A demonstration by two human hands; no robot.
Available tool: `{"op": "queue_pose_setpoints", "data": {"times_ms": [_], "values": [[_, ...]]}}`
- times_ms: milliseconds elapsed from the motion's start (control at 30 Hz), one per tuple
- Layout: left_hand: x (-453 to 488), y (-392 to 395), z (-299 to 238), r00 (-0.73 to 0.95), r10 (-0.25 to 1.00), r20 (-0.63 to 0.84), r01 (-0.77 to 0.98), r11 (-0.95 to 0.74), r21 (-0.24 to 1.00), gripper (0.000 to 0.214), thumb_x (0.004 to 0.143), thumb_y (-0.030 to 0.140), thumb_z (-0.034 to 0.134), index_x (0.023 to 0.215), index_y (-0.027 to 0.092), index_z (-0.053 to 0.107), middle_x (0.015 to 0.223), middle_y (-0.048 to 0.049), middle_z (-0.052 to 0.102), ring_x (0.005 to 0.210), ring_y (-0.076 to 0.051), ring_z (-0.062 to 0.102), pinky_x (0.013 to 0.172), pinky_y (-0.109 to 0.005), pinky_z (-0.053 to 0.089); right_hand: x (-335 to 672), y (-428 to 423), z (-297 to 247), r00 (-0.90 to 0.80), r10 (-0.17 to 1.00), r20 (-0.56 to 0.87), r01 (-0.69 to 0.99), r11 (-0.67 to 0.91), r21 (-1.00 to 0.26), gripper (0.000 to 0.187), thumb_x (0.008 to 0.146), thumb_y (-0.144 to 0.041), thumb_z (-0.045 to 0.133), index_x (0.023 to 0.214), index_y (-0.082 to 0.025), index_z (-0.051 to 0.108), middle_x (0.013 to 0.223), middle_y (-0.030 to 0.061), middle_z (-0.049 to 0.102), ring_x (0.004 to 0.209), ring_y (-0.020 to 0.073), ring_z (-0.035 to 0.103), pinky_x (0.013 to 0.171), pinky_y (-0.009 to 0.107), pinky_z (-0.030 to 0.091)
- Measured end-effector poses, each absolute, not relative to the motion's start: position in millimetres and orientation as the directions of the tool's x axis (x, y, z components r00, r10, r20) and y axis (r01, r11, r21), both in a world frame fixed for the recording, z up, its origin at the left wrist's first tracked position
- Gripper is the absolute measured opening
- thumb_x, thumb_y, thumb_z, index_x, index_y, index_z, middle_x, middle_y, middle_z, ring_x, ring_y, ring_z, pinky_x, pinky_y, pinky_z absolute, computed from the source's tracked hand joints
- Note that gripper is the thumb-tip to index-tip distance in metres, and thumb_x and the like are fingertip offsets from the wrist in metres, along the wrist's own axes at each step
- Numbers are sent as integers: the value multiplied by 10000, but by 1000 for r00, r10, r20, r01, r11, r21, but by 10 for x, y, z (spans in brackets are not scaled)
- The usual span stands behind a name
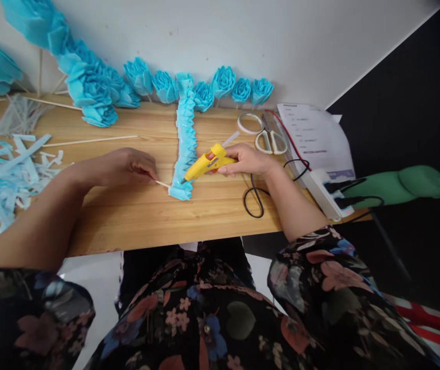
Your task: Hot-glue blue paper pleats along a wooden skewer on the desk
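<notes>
My left hand (pixel 140 165) pinches a thin wooden stick (pixel 162 183), whose far end meets the near end of a long blue pleated paper strip (pixel 186 136). The strip lies lengthwise on the table, running back toward the wall. In my right hand (pixel 249 158) is a yellow hot glue gun (pixel 209 162), with a clear glue stick (pixel 231 139) poking out of its back. Its nozzle points down at the strip's near end, close to the wooden stick; whether it touches the paper I cannot tell.
Blue paper flowers (pixel 223 81) line the wall. Blue and white paper scraps (pixel 4 174) cover the left side. Scissors (pixel 271 141), a tape roll (pixel 251 123), papers (pixel 314 133) and a power strip (pixel 324 198) lie at right. A black cord (pixel 256 205) loops near my right wrist.
</notes>
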State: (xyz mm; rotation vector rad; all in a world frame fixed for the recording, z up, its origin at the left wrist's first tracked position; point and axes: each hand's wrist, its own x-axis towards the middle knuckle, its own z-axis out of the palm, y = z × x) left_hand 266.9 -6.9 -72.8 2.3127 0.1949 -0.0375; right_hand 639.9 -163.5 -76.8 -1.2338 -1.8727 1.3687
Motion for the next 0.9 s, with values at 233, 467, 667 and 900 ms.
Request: {"op": "queue_pose_setpoints", "data": {"times_ms": [233, 467, 667, 900], "values": [[2668, -64, -728, 988, 130, -83, 150, -676, 721, 422, 1158, 533, 668, 1077, 204, 919, 1054, -96, 881, 939, -198, 806, 860, -276, 599, 6406, -1639, -778, -453, 885, -108, 366, 74, -928, 429, 945, -522, 919, 1209, -187, 866, 828, -15, 777, 634, 105, 540, 613, 276, 406], [2633, -80, -700, 981, 153, -116, 190, -679, 709, 338, 1126, 434, 656, 1036, 212, 895, 1035, -87, 872, 907, -198, 794, 830, -286, 587, 6461, -1609, -859, -467, 882, -66, 327, 103, -939, 400, 947, -490, 928, 1205, -189, 870, 975, 22, 842, 640, 96, 559, 619, 273, 431], [2629, -88, -689, 981, 151, -124, 195, -690, 697, 390, 1147, 486, 633, 1053, 209, 890, 1039, -88, 871, 913, -202, 784, 836, -284, 581, 6536, -1592, -925, -451, 890, 66, 191, 168, -967, 328, 1000, -439, 905, 1175, -168, 847, 1076, 57, 870, 602, 59, 536, 609, 259, 452], [2637, -93, -655, 978, 175, -114, 205, -705, 679, 382, 1109, 473, 634, 1004, 206, 887, 1000, -77, 868, 876, -193, 781, 807, -274, 566, 6508, -1588, -924, -391, 919, 56, 182, 137, -974, 408, 981, -482, 932, 1197, -151, 830, 1048, 63, 865, 623, 67, 545, 598, 246, 465]]}}
